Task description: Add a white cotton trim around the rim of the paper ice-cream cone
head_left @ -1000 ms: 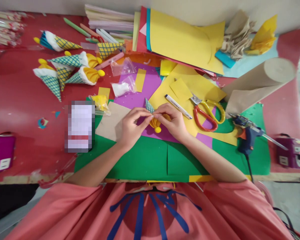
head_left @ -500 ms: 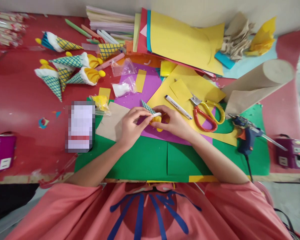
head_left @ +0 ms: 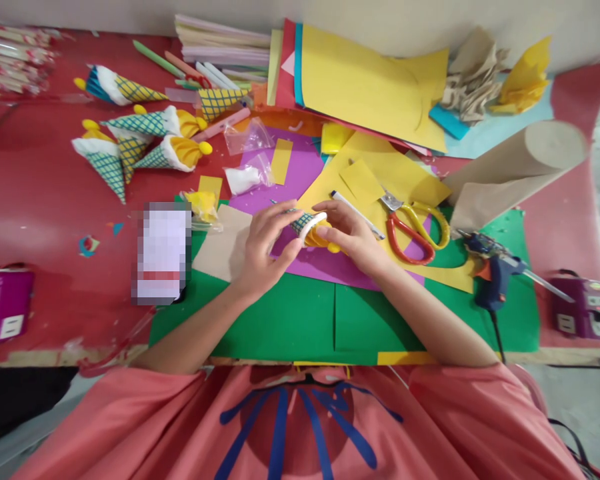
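Observation:
Both my hands meet over the purple paper sheet (head_left: 300, 175) at the table's middle. Between them is a small paper ice-cream cone (head_left: 311, 228): teal checked cone, white band, yellow top. My left hand (head_left: 265, 248) curls its fingers round the cone end, the tip hidden under them. The yellow end sits pinched in my right hand (head_left: 353, 241). The cone lies nearly level, tip to the left.
Several finished paper cones (head_left: 135, 143) lie at the far left. Red-and-yellow scissors (head_left: 413, 227), a white marker (head_left: 356, 213) and a blue glue gun (head_left: 490, 270) are at my right. Yellow sheets (head_left: 370, 80), a brown paper roll (head_left: 515, 170) and green paper (head_left: 290, 320) surround the spot.
The cone has tipped over from pointing up and away to lying level, and my left fingers have closed over its tip. My right hand shifted slightly up.

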Available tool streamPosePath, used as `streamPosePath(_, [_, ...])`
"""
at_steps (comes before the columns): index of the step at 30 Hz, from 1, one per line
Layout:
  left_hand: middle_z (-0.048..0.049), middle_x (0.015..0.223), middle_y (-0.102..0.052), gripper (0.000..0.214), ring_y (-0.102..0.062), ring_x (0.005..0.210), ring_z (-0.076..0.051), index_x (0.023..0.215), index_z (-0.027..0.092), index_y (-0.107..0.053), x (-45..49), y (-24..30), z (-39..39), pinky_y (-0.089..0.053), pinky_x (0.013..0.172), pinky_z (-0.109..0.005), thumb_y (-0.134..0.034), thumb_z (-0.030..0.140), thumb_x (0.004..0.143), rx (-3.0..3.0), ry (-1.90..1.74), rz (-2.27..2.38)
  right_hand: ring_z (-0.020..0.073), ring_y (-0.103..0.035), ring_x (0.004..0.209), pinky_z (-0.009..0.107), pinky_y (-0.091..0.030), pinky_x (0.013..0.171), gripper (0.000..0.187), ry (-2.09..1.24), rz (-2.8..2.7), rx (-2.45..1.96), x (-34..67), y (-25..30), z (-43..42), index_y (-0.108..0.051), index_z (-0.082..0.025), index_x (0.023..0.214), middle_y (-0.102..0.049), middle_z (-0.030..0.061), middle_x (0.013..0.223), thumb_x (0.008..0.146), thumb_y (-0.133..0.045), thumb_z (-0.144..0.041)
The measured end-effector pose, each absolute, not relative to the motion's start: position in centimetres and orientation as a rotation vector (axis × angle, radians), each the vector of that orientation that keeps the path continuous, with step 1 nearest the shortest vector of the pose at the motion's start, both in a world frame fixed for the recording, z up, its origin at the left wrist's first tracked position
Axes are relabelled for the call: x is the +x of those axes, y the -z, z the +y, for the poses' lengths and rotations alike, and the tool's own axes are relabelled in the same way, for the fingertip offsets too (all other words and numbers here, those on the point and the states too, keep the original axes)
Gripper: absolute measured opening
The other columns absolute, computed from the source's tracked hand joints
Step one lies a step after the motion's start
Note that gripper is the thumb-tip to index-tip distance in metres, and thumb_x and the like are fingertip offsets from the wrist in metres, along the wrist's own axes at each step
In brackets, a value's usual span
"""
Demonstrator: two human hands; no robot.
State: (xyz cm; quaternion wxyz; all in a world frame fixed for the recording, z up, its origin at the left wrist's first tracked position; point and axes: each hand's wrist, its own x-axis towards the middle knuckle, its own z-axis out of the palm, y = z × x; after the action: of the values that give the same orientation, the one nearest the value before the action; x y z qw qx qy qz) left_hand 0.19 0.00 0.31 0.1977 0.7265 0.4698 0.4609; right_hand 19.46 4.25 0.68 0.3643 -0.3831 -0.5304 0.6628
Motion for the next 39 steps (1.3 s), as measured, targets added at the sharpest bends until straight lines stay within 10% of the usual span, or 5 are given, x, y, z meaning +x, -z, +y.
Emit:
streamPosePath(17, [-0.0041, 0.129, -0.070, 0.036, -0.059, 0.127, -0.022, 0.133, 0.031, -0.060, 0.0, -0.1, 0.0, -0.032, 0.118, -0.047, -0.049, 0.034, 0.099, 2.283, -1.235, 1.293, 0.0214, -0.064, 0.115, 0.039, -0.051, 0.103, 0.040, -1.590, -1.487, -0.973, 19.3, -1.4, 3.6, -0.061, -0.022, 0.112, -0.068, 0.0067, 0.117, 0.081, -0.076, -0.043])
streamPosePath(39, [-0.0032, 0.107, -0.075, 0.032, -0.072, 0.103, -0.021, 0.119, 0.029, -0.062, 0.2, 1.2, -0.4, -0.054, 0.101, -0.046, -0.064, 0.044, 0.090, 1.988, -1.514, 1.332, 0.0212, -0.068, 0.104, 0.036, -0.056, 0.090, 0.042, -1.260, -1.697, -1.077, 19.0, -2.2, 2.6, -0.060, -0.021, 0.119, -0.070, 0.0070, 0.113, 0.082, -0.074, -0.035])
